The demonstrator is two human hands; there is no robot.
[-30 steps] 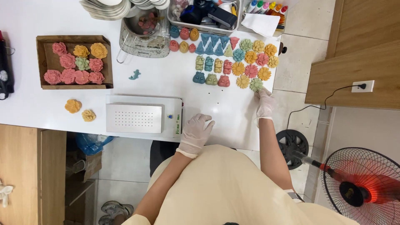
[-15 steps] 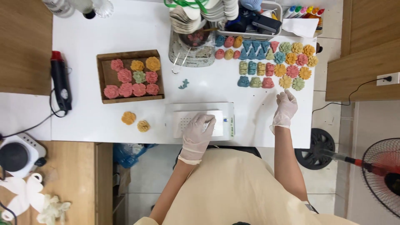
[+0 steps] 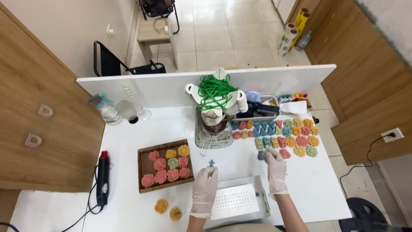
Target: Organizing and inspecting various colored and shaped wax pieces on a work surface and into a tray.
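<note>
- Your left hand [image 3: 205, 184] wears a white glove. Its fingers are pinched together just under a tiny blue shape [image 3: 211, 163] on the table [image 3: 317, 184]. I cannot tell if the fingers really grip it or only touch it.
- Your right hand [image 3: 275, 166] is gloved too. Its fingers are curled down onto a small blue piece [image 3: 260, 155] at the near edge of the rows of coloured pieces [image 3: 286, 134]. The hand hides most of that piece, so I cannot tell if you hold it.
- These little pieces look light and small. They may be soft or crumbly, so I think a gentle pinch at the sides is best. Do not squeeze the thin petals.
- The gloves may be a bit slippery, so hold low, near the flat bottom.
- Between your hands lies a white tray with dots [image 3: 235, 200].
- Farther left sits a brown box of flower shapes [image 3: 166, 166], mostly pink. Two orange flowers [image 3: 168, 209] lie near the table edge.
</note>
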